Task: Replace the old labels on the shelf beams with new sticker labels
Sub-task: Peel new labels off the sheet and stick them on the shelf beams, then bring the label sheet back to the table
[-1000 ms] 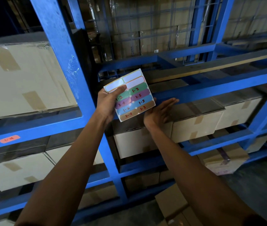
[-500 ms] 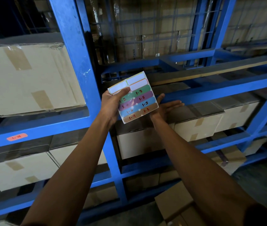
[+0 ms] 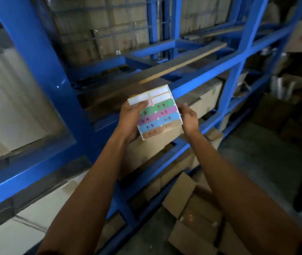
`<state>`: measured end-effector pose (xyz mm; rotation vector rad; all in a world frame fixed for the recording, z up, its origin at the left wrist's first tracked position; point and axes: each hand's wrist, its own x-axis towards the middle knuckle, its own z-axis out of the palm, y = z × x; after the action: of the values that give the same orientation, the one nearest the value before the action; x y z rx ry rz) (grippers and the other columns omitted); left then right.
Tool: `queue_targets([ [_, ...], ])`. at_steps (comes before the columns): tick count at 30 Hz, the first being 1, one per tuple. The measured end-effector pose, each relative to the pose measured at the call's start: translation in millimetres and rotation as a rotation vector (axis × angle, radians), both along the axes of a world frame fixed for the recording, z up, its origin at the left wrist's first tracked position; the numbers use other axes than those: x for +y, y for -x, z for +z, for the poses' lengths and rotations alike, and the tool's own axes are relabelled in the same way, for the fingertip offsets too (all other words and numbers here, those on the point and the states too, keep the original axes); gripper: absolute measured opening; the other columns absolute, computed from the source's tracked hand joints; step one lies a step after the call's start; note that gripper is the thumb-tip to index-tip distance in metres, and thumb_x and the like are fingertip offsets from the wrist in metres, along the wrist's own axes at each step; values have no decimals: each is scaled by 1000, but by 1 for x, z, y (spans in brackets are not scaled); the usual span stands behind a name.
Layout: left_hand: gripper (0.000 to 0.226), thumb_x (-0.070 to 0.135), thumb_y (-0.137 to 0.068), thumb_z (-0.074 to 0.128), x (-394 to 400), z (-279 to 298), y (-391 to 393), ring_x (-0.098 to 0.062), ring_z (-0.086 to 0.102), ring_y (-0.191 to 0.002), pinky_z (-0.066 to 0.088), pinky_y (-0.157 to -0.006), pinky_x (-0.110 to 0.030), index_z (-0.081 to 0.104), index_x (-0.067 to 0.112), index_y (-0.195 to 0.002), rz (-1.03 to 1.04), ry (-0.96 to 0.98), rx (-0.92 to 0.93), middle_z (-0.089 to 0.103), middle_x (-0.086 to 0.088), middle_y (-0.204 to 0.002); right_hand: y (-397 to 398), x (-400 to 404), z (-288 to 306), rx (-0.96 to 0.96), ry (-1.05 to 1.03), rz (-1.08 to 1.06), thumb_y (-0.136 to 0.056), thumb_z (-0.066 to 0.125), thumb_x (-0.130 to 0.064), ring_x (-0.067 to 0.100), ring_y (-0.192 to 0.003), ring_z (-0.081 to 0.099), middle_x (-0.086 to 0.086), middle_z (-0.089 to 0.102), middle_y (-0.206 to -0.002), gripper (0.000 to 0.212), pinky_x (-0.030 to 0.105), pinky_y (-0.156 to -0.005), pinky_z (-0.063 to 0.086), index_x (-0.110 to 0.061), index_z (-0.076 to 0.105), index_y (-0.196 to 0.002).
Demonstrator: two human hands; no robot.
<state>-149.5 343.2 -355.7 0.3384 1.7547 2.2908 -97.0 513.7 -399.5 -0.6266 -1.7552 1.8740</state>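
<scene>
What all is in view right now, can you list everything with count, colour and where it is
sticker sheet: one, white with green, purple, blue and tan strips, centre, held in both hands
shelf frame: one, blue, across the whole view
cardboard boxes: several, tan, on the shelves
open box: one, brown, on the floor at bottom centre
wooden plank: one, pale, on an upper shelf
left hand: one, gripping the sheet's left edge
right hand: one, at the sheet's right edge

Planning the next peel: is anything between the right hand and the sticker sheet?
Nothing visible. The right hand is already at the right edge of the sticker sheet, which the left hand holds in front of the blue shelf beam.
</scene>
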Motion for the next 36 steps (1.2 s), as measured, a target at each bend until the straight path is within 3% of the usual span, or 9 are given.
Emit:
queue_targets([
  [3, 21, 8, -90, 65, 22, -12, -15, -18, 74, -96, 58, -79, -38, 70, 13, -109, -157, 63, 47, 76, -6, -113, -39, 15, -4, -82, 45, -19, -100, 28, -56, 4, -63, 69, -10, 73, -67, 58, 26, -64, 52, -28, 71, -74],
  [8, 16, 2, -90, 63, 66, -44, -62, -11, 73, -71, 56, -67, -30, 68, 10, -103, -293, 149, -65, 75, -3, -89, -122, 43, -30, -149, 192, 8, -97, 16, -65, 28, -84, 62, 21, 66, -96, 85, 33, -72, 47, 3, 63, -118],
  [13, 12, 7, -90, 66, 104, -72, -121, -20, 74, -76, 58, -64, -30, 67, 12, -100, -532, 221, -71, 77, -7, -91, -219, 43, -57, -172, -39, -178, -97, 52, -41, 15, -83, 69, 4, 73, -95, 41, 31, -73, 55, -6, 71, -100],
  [16, 20, 14, -89, 70, 121, -92, -173, -29, 75, -92, 61, -81, -42, 68, 11, -109, -660, 274, -75, 77, -10, -103, -283, 32, -71, -233, -133, -336, -97, 55, -38, 8, -77, 73, 0, 75, -93, 22, 25, -63, 58, -22, 68, -89],
  [21, 17, 23, -86, 76, 119, -119, -276, -20, 77, -87, 62, -74, -37, 70, 21, -102, -879, 336, -74, 79, -1, -99, -402, -10, -96, -315, -151, -641, -95, 55, -44, 3, -74, 72, -7, 72, -91, 22, 18, -54, 55, -27, 58, -109],
  [27, 16, 30, -93, 65, 78, -150, -422, -4, 73, -61, 52, -44, -20, 52, 31, -103, -1094, 529, -75, 71, 1, -92, -555, -103, -128, -374, -7, -865, -95, 56, -39, 7, -74, 74, -2, 75, -90, 15, 27, -60, 60, -25, 62, -95],
  [29, 12, 29, -97, 59, 61, -161, -466, -6, 73, -60, 52, -43, -19, 50, 31, -104, -1191, 591, -72, 69, -1, -95, -599, -138, -142, -392, 21, -968, -95, 57, -38, 5, -74, 73, -4, 74, -89, 14, 22, -58, 58, -26, 64, -96],
  [33, 9, 18, -97, 57, 24, -181, -557, -12, 72, -64, 54, -45, -23, 53, 22, -104, -1380, 623, -27, 69, -5, -94, -677, -209, -165, -377, 137, -1144, -97, 53, -39, 18, -87, 73, 2, 74, -96, 22, 40, -78, 61, -24, 63, -109],
  [36, 9, 10, -94, 62, -4, -194, -621, -13, 72, -67, 55, -49, -24, 59, 18, -98, -1535, 618, -5, 72, -5, -92, -730, -260, -179, -397, 192, -1305, -96, 55, -38, 22, -86, 73, 5, 74, -92, 19, 41, -77, 60, -21, 63, -100],
])
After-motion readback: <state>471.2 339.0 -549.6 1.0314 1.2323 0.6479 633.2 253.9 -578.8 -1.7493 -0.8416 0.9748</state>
